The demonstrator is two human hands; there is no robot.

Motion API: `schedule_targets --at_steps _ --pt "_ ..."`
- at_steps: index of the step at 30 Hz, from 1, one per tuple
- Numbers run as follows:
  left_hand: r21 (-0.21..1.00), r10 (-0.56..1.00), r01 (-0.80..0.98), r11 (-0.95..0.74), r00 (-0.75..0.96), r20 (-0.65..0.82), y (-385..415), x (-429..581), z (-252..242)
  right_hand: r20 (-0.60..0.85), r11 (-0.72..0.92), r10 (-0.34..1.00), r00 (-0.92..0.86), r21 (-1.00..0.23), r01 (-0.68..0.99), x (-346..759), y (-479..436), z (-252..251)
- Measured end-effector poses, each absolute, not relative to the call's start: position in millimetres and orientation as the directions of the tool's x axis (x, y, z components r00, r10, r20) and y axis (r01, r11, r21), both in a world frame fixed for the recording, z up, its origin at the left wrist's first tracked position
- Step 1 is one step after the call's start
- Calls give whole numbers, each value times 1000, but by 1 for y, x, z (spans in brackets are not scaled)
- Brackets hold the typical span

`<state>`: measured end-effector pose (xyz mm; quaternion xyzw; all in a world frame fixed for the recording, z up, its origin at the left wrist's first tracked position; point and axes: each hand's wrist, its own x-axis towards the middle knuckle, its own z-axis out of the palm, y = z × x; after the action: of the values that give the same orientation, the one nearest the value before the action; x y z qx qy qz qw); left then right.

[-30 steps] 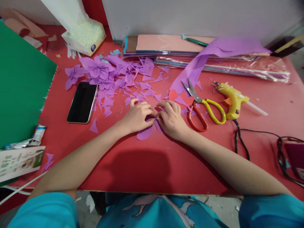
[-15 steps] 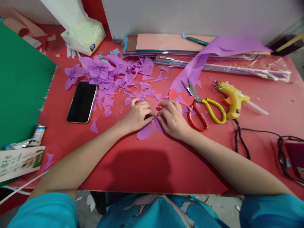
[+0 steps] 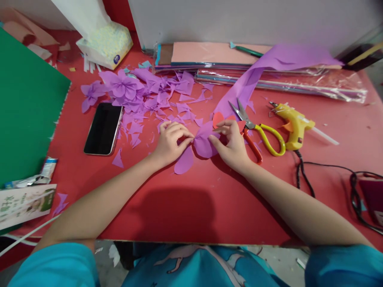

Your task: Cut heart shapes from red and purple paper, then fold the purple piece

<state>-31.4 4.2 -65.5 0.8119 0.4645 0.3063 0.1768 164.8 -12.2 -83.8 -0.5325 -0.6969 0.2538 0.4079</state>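
Observation:
A purple paper flower [image 3: 204, 140] with rounded petals lies in front of me at the middle of the red table. My left hand [image 3: 175, 141] is closed, thumb and forefinger pinching the flower at its gathered centre. One petal [image 3: 184, 161] hangs out below those fingers. On the flower's right side is my right hand [image 3: 231, 144], its thumb against a petal and its fingers apart from the thumb. Close behind that hand lie red paper pieces [image 3: 218, 118] and open scissors [image 3: 248, 124] with one red and one yellow handle, partly hidden by the hand.
Purple scraps [image 3: 161, 93] and finished-looking paper flowers [image 3: 124, 85] are heaped at back left, beside a phone [image 3: 103, 128] and a tissue box [image 3: 107, 46]. A yellow glue gun [image 3: 295, 123] with a cord lies right. Wrapped paper packs [image 3: 215, 54] line the back.
My right hand has moved slightly right and its fingers have parted from the flower's centre. The right-hand petals now show spread out. My left hand keeps its pinch.

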Motion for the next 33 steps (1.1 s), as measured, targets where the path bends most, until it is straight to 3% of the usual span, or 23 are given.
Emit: schedule_targets --at_steps 7,11,15,19,24,28,33 --pt "666 889 590 -456 341 307 2 -30 -64 253 236 967 -7 -893 384 166 -9 -89" --pt "728 929 587 -353 311 200 1 -28 -61 203 185 979 6 -904 385 166 -9 -86" --pt "695 944 656 -296 310 110 -2 -25 -58 150 143 989 -21 -882 449 166 -9 -80" --pt "608 945 737 -295 319 72 -6 -22 -57 181 191 980 -79 -764 616 165 -10 -78" --pt "572 936 755 -322 344 73 -10 -20 -62 354 354 919 -175 -541 763 163 -14 -79" --pt "560 926 753 -346 370 75 -12 -20 -65 443 545 817 -369 -384 746 162 -18 -76" --pt "514 904 753 -411 410 121 -13 -20 -69 420 628 768 -484 -342 699 161 -20 -75"
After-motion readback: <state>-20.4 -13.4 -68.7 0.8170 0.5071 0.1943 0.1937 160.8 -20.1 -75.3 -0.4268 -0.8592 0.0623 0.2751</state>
